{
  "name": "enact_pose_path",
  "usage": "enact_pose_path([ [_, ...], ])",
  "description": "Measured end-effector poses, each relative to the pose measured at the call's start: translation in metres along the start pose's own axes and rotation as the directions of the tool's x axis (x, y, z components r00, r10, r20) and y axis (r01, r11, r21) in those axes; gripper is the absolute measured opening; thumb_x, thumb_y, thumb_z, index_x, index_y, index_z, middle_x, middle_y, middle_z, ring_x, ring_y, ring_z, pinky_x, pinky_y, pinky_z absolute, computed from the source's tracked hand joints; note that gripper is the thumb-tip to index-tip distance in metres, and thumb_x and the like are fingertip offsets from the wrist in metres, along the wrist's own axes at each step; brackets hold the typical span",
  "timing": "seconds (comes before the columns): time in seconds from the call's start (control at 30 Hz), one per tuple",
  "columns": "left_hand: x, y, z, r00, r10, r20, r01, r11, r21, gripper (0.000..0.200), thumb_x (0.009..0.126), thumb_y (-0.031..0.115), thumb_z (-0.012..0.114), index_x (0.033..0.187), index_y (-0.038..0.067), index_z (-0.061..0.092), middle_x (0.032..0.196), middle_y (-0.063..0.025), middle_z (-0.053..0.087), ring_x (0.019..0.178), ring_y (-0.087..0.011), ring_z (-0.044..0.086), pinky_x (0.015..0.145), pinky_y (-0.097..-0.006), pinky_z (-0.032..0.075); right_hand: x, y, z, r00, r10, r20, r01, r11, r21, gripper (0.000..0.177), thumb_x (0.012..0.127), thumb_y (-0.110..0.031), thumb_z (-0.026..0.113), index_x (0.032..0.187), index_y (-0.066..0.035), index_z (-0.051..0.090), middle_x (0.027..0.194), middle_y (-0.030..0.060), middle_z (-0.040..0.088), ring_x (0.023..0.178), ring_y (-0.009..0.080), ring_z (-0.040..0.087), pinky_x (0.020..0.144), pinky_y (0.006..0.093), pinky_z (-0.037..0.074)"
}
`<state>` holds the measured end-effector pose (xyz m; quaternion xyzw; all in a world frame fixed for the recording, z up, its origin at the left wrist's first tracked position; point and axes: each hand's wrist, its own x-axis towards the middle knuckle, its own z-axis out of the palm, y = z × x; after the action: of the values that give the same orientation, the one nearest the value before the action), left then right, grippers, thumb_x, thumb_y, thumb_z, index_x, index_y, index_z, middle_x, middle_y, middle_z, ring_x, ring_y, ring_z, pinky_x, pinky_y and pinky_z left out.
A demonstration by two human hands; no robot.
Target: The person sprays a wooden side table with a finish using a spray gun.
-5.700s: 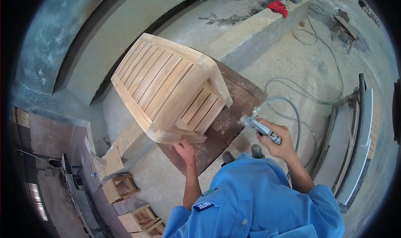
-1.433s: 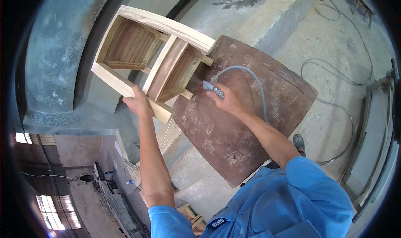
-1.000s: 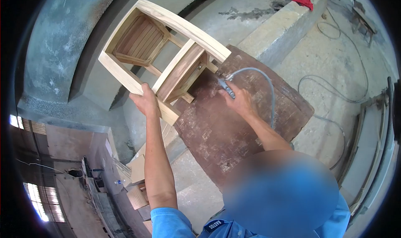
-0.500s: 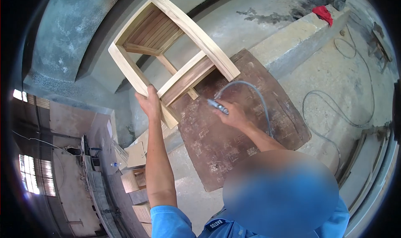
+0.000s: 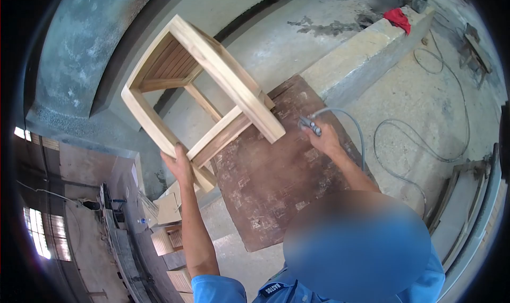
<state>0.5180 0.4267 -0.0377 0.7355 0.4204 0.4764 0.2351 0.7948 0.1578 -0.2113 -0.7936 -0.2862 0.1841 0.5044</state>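
Note:
An unpainted wooden chair frame with a slatted panel is held tilted over the far left part of a worn brown board. My left hand is closed around the near end of one of its wooden members. To the right of the chair, and apart from it, my right hand grips an air blow gun. A thin grey hose curves from the gun back past my wrist. The gun's nozzle points left, toward the chair. Faint dust hangs above the board.
A concrete ledge runs beyond the board, with a red cloth on it. More hose loops over the floor at right. Other slatted wooden pieces and flat cardboard stand at lower left.
The chair has turned and come down closer to me, with my left hand still on it. My right hand has moved right with the blow gun, away from the chair. Dust now shows over the board.

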Motion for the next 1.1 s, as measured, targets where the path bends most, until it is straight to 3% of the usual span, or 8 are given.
enact_pose_path([
  [0.2,-0.034,-0.002,-0.002,0.999,-0.016,-0.028,0.017,0.999,0.047,0.04,0.091,0.019,0.058,0.12,-0.006,0.047,0.105,-0.0142,0.055,0.095,-0.0224,0.054,0.088,-0.0371,0.045,0.053,-0.08,-0.068,0.951,-0.248,-0.183,0.299,0.888,0.349,0.044,0.088,-0.04,0.068,0.119,-0.009,0.07,0.101,0.0187,0.072,0.093,0.0354,0.07,0.082,0.0393,0.055],
  [0.3,-0.053,-0.008,-0.006,0.999,-0.047,-0.01,0.047,0.998,0.049,0.043,0.093,0.023,0.059,0.125,-0.005,0.048,0.11,-0.015,0.056,0.101,-0.0244,0.055,0.093,-0.0371,0.043,0.074,-0.119,-0.086,0.89,-0.367,-0.272,0.43,0.874,0.228,0.048,0.088,-0.033,0.072,0.118,0.004,0.067,0.09,0.0222,0.072,0.079,0.0237,0.072,0.073,0.0318,0.054],
  [0.43,-0.063,-0.011,-0.008,0.988,-0.145,-0.043,0.144,0.989,-0.039,0.04,0.096,0.022,0.058,0.122,-0.006,0.049,0.111,-0.0153,0.056,0.102,-0.0232,0.054,0.092,-0.0372,0.044,0.102,-0.138,-0.082,0.863,-0.417,-0.286,0.485,0.843,0.235,0.048,0.087,-0.035,0.073,0.118,0.001,0.068,0.094,0.0216,0.072,0.083,0.0275,0.072,0.076,0.0337,0.054],
  [0.67,-0.087,-0.005,-0.009,0.946,-0.31,-0.1,0.307,0.951,-0.041,0.046,0.095,0.031,0.064,0.124,-0.005,0.055,0.109,-0.0123,0.062,0.098,-0.0196,0.057,0.088,-0.0352,0.047,0.091,-0.059,-0.042,0.929,-0.367,-0.041,0.369,0.926,0.075,0.045,0.088,-0.039,0.069,0.118,-0.006,0.068,0.1,0.0188,0.072,0.09,0.0342,0.07,0.079,0.0389,0.054],
  [0.73,-0.083,-0.005,-0.015,0.942,-0.319,-0.104,0.318,0.948,-0.026,0.046,0.095,0.03,0.064,0.124,-0.005,0.054,0.108,-0.0121,0.062,0.097,-0.0191,0.058,0.086,-0.0344,0.048,0.073,-0.041,-0.048,0.954,-0.295,0.054,0.269,0.92,0.284,0.039,0.09,-0.03,0.07,0.12,-0.004,0.067,0.102,0.0165,0.073,0.086,0.0259,0.072,0.079,0.0347,0.054],
  [0.8,-0.075,0.007,-0.019,0.96,-0.278,-0.022,0.275,0.958,-0.087,0.05,0.098,0.04,0.06,0.12,-0.004,0.055,0.105,-0.0123,0.062,0.095,-0.0191,0.059,0.085,-0.0337,0.048,0.05,-0.017,-0.057,0.963,-0.264,0.049,0.243,0.934,0.261,0.035,0.093,-0.022,0.068,0.121,-0.001,0.066,0.095,0.0124,0.074,0.077,0.0162,0.068,0.073,0.03,0.053],
  [0.93,-0.076,0.02,-0.041,0.913,-0.382,0.146,0.409,0.86,-0.306,0.065,0.1,0.06,0.044,0.115,-0.002,0.054,0.103,-0.0126,0.06,0.095,-0.0209,0.06,0.085,-0.0359,0.049,-0.016,0.029,-0.093,0.985,-0.026,0.172,-0.047,0.912,0.407,0.031,0.096,-0.026,0.064,0.116,-0.001,0.067,0.076,0.0029,0.066,0.065,0.0076,0.061,0.051,0.0224,0.044],
  [1.1,-0.17,-0.047,-0.066,0.953,-0.295,0.07,0.303,0.926,-0.225,0.059,0.103,0.053,0.041,0.12,-0.003,0.051,0.109,-0.0121,0.057,0.102,-0.0202,0.053,0.092,-0.0364,0.043,-0.136,0.063,-0.133,0.918,0.375,0.13,-0.394,0.82,0.415,0.034,0.099,-0.038,0.059,0.102,-0.005,0.065,0.075,0.0025,0.065,0.062,0.009,0.061,0.045,0.0222,0.041],
])
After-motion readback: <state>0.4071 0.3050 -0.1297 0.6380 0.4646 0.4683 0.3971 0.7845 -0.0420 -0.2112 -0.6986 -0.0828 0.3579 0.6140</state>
